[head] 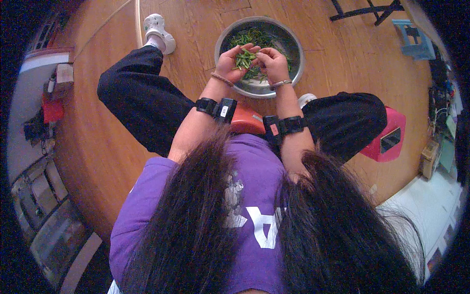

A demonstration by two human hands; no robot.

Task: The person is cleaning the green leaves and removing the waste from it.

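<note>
Over a wide stainless-steel basin [300,70], my left hand [228,66] is cupped palm up. In it lies a small heap of short-cut green stems [245,59]. My right hand [274,64] meets it from the right, its fingers curled and the fingertips at the edge of the heap. I cannot tell whether a piece is pinched between them. More chopped greens [253,36] lie loose in the basin below, partly hidden by both hands. Bare metal shows at the basin's near side.
The basin stands on a wood-patterned floor [198,33] between my feet. An orange-red object [246,119] is in front of my lap. Beside my right knee, a phone [390,140] lies on a pink stool [400,121]. A blue plastic stool [415,44] and black metal legs [367,11] stand farther right.
</note>
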